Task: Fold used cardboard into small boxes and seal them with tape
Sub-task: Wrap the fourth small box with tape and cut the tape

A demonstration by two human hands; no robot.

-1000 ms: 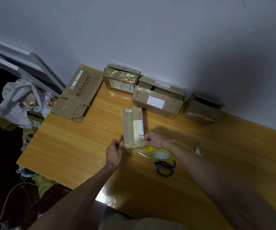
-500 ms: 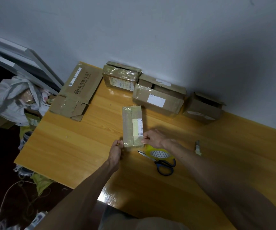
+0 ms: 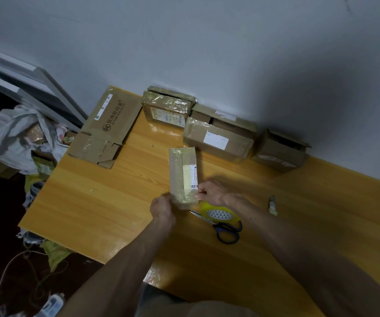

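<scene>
The wooden counter [image 3: 93,202] holds everything. Far past the left hand [image 3: 162,209] lies a big flat cardboard [image 3: 113,124] with Chinese writing and a round logo printed on it. Straight ahead of both hands, by the wall, sits a box with a white label [image 3: 216,139]; its words are too small to read. Left of it is a shiny taped box [image 3: 166,108], and right of it an open box [image 3: 278,152]. The small box [image 3: 183,175] lies on the counter between the hands, with a barcode sticker on top. The left hand holds its near left corner. The right hand [image 3: 212,193] pinches its near right corner. Under the right wrist lie a yellow tape roll [image 3: 222,213] and blue scissors [image 3: 228,231].
</scene>
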